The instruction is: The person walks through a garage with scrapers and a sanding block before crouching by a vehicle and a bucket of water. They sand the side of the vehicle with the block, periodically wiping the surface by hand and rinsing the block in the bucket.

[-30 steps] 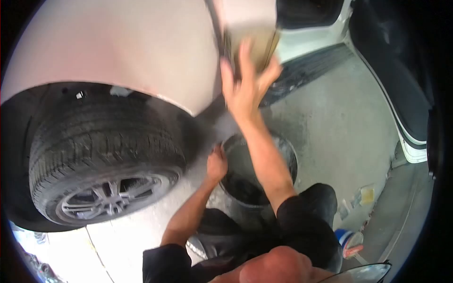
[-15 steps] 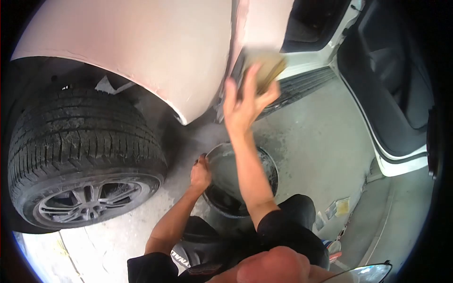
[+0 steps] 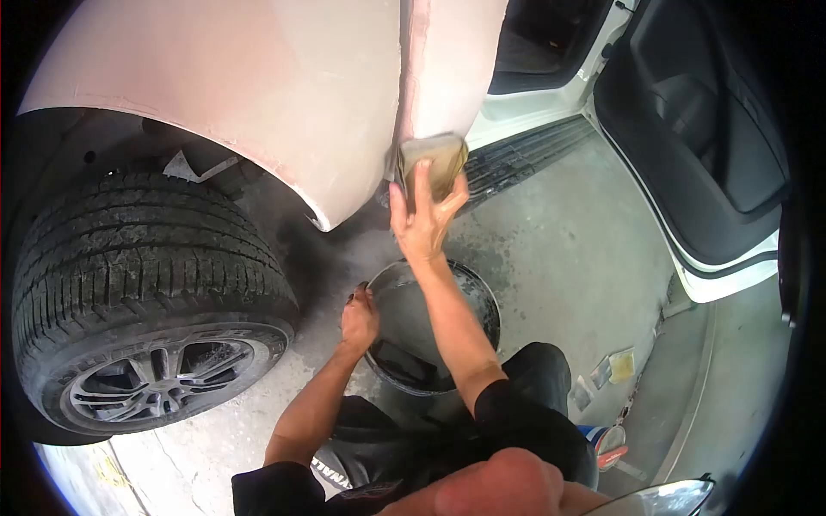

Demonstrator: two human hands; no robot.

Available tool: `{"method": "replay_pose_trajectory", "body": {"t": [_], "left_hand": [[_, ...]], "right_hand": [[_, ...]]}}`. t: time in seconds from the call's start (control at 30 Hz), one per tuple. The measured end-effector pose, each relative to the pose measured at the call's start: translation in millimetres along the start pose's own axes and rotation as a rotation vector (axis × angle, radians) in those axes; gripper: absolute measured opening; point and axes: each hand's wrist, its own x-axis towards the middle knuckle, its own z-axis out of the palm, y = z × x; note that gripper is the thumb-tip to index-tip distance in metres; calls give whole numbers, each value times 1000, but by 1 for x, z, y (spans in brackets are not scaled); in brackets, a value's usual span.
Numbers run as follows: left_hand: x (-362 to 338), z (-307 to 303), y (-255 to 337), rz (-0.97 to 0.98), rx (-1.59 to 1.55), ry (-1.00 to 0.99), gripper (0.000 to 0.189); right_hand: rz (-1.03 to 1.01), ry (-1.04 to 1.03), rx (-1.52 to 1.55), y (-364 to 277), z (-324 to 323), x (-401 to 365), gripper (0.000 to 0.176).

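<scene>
My right hand (image 3: 430, 215) grips a tan-grey sanding block (image 3: 437, 159), its fingers spread over the back and edges. The block lies against the lower end of the pinkish-white door-pillar panel (image 3: 443, 77), beside the rear edge of the fender (image 3: 249, 95). Below, my left hand (image 3: 360, 320) is closed at the left rim of a round black tub (image 3: 494, 314) on the floor. Greyish water (image 3: 409, 305) shows inside the tub, partly hidden by my right forearm.
A tyre with a spoked wheel (image 3: 159, 370) stands on the left. The open car door (image 3: 688, 155) hangs at the right, beyond the ribbed black sill (image 3: 525, 163). Small sheets (image 3: 619, 365) and a can (image 3: 609, 439) lie on the floor near my right knee.
My right hand has moved down and slightly left with the sanding block, toward the pillar's lower end. My left hand stays at the tub's rim. The view has shifted slightly.
</scene>
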Motion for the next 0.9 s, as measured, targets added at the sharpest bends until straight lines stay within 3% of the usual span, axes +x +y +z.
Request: {"method": "replay_pose_trajectory", "body": {"t": [0.1, 0.17, 0.27, 0.37, 0.47, 0.5, 0.67, 0.83, 0.9], "left_hand": [[0, -3, 4, 10, -7, -5, 37], [-8, -6, 3, -10, 10, -12, 37], [-4, -4, 6, -22, 13, 8, 36], [-2, -7, 11, -30, 16, 18, 36], [-7, -1, 2, -28, 27, -2, 37], [-7, 0, 0, -24, 24, 9, 37], [-2, -5, 11, -20, 13, 26, 35], [-4, -6, 6, 10, 9, 1, 36], [-6, -5, 7, 7, 10, 9, 36]], "right_hand": [[42, 25, -73, -21, -10, 77, 66], [39, 44, -50, -23, -9, 88, 67], [61, -18, 4, -11, -2, 19, 65], [-10, 1, 5, 2, 4, 1, 66], [-63, 8, -78, -25, -8, 83, 68], [-42, 95, -4, -24, 1, 89, 68], [-71, -13, -25, 4, -2, 10, 69], [-24, 74, -77, -31, 1, 81, 66], [-38, 50, -62, -28, -1, 73, 68]]}}
